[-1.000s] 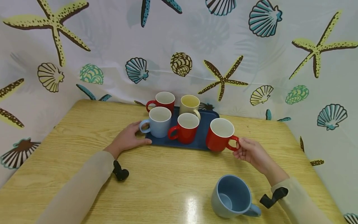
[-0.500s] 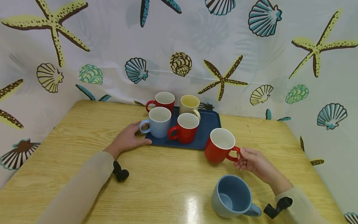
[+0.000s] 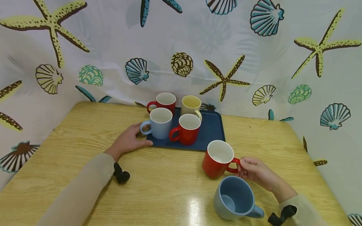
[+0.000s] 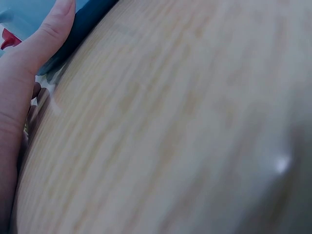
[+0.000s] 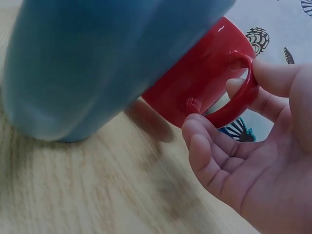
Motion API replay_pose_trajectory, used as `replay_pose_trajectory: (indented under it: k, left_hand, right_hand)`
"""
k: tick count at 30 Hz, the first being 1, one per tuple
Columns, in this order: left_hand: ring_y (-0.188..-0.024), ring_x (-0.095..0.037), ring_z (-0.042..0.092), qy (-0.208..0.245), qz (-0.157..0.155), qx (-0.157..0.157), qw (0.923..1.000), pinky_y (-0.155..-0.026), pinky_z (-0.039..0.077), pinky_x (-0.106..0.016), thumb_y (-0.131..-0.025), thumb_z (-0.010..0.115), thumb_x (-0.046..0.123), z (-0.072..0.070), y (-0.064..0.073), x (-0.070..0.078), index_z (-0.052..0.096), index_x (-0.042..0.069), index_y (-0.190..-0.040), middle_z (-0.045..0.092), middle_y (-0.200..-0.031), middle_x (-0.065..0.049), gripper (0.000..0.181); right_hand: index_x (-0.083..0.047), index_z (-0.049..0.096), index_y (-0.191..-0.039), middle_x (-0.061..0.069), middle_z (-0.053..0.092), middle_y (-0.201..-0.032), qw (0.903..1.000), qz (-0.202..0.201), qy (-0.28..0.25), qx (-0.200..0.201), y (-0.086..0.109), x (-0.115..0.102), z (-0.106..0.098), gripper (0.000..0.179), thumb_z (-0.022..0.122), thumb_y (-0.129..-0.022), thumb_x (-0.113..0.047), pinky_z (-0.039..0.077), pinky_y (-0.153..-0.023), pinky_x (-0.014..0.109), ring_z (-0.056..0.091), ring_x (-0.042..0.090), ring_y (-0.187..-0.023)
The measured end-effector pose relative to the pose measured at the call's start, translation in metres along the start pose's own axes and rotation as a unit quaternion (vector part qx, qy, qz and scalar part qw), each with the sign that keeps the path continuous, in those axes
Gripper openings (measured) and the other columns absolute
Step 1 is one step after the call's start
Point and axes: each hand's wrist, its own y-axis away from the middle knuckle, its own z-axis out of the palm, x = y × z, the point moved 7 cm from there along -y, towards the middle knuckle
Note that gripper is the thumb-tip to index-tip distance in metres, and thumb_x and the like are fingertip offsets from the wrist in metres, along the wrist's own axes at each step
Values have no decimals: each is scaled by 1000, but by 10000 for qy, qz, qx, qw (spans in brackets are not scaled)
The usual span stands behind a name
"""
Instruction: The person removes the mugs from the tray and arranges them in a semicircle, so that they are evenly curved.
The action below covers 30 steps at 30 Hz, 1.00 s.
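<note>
My right hand point(image 3: 255, 174) pinches the handle of a red mug point(image 3: 216, 163) with a white inside, in front of the tray's right part. In the right wrist view this red mug point(image 5: 195, 78) has a shadow on the table below it. A larger grey-blue mug point(image 3: 234, 201) stands close in front, its handle to the right. My left hand point(image 3: 128, 141) rests at the front left corner of a dark blue tray point(image 3: 210, 128), thumb straight along its edge; its other fingers are partly hidden behind a light blue mug's handle. In the left wrist view the thumb point(image 4: 51, 31) lies against the tray.
On the tray's left part stand the light blue mug point(image 3: 160, 125), another red mug point(image 3: 188, 130), a cream mug point(image 3: 190, 108) and a darker red mug point(image 3: 166, 102) at the back. A wooden table point(image 3: 158, 188) carries everything. Behind hangs a shell-patterned cloth point(image 3: 158, 37).
My right hand has brought the red mug off the tray's right front, toward me and slightly left, close to the grey-blue mug. The left hand stays at the tray corner.
</note>
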Motion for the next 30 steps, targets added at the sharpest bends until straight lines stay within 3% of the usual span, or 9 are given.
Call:
replay_pose_trajectory:
  k: [4, 14, 30]
  left_hand:
    - [-125, -32, 37, 10, -17, -4, 10000, -98, 33, -56, -69, 66, 67, 0, 0, 0, 39, 19, -142, 42, -139, -11, 91]
    - [-126, -34, 36, -66, -50, -12, 10000, -98, 32, -57, -70, 66, 66, 0, 0, 1, 40, 18, -142, 41, -140, -11, 90]
    - [-128, -34, 34, -106, -116, -62, 9999, -99, 31, -57, -71, 66, 65, -1, 2, 3, 38, 19, -143, 39, -142, -11, 90]
  right_hand:
    - [-11, 62, -91, 2, 56, -86, 9999, -6, 89, -65, 1, 3, 4, 24, 41, -101, -20, 46, -72, 26, 52, 14, -78]
    - [-11, 60, -88, -4, 52, -81, 9961, -554, 115, -681, 1, 2, 18, 31, 32, -102, -13, 42, -67, 25, 49, 10, -75]
    - [-13, 63, -95, -4, 59, -92, 9944, -513, 227, -896, 4, 8, 21, 30, 34, -101, -9, 45, -78, 28, 53, 10, -87]
